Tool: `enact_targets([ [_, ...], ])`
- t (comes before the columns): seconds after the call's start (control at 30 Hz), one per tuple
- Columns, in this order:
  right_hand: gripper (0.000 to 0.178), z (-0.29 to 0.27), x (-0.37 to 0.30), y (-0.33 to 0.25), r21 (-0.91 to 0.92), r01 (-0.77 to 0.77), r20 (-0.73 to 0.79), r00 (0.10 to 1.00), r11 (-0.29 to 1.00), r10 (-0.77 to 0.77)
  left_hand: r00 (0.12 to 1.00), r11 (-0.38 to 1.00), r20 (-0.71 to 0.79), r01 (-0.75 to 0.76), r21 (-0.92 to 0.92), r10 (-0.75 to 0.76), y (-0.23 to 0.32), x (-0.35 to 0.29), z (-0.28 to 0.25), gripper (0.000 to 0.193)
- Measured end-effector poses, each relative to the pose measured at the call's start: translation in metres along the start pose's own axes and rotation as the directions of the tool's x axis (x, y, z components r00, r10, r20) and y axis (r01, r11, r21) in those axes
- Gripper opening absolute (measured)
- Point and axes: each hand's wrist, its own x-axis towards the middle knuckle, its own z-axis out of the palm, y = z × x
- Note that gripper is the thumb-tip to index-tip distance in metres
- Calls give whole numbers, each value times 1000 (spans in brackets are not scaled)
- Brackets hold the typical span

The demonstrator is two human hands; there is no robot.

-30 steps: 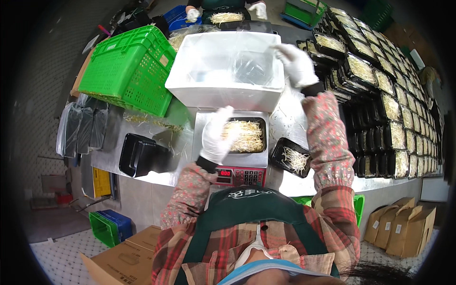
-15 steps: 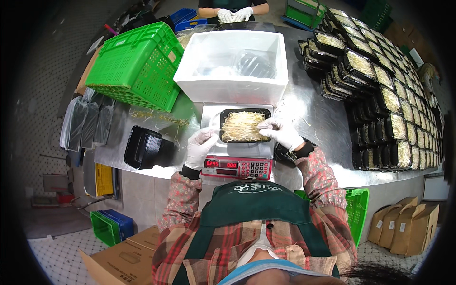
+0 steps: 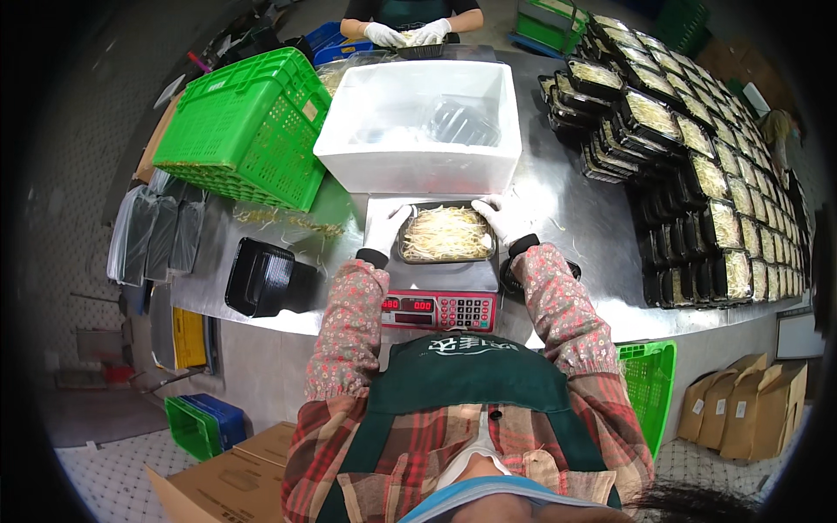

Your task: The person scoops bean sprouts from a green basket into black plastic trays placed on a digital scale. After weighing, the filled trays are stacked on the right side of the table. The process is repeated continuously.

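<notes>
A black plastic tray of bean sprouts (image 3: pixel 445 237) sits on the metal pan of a red-fronted weighing scale (image 3: pixel 440 310). My gloved left hand (image 3: pixel 386 229) grips its far left corner, fingers bent over the rim. At the far right corner, my gloved right hand (image 3: pixel 506 219) holds the rim in the same way. Light glints over the sprouts; whether a clear lid covers them I cannot tell. Just beyond the scale stands a white foam box (image 3: pixel 417 170) with clear plastic lids (image 3: pixel 464 122) inside.
Empty black trays (image 3: pixel 259 277) stand left, near clear plastic bundles (image 3: pixel 157 231) and a tilted green crate (image 3: pixel 240 131). Filled trays (image 3: pixel 697 174) are stacked high at right. Another black tray (image 3: pixel 567 268) lies partly behind my right forearm. Opposite, a co-worker's gloved hands (image 3: pixel 408 35) handle a tray.
Both my hands have moved away from me, from the tray's sides to its far corners. The scale's lit reading has changed. Across the table, the co-worker's hands have spread over a tray with sprouts.
</notes>
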Motion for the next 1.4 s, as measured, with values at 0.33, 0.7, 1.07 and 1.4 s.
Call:
enact_targets([
  [0.33,24,22,7,24,485,-131,-14,988,864,157,969,982,-233,-35,186,79,1,-12,23,20],
  [0.7,48,-21,-35,1,348,-324,435,887,880,154,817,-33,470,-488,872,333,50,-60,68,73],
  [1.07,66,5,-70,41,839,-324,354,935,438,15,865,131,432,-474,871,255,59,-64,68,70],
  [1.4,35,6,-10,-53,-369,454,-135,837,811,-531,957,856,-238,22,-516,-168,-24,-149,33,29],
])
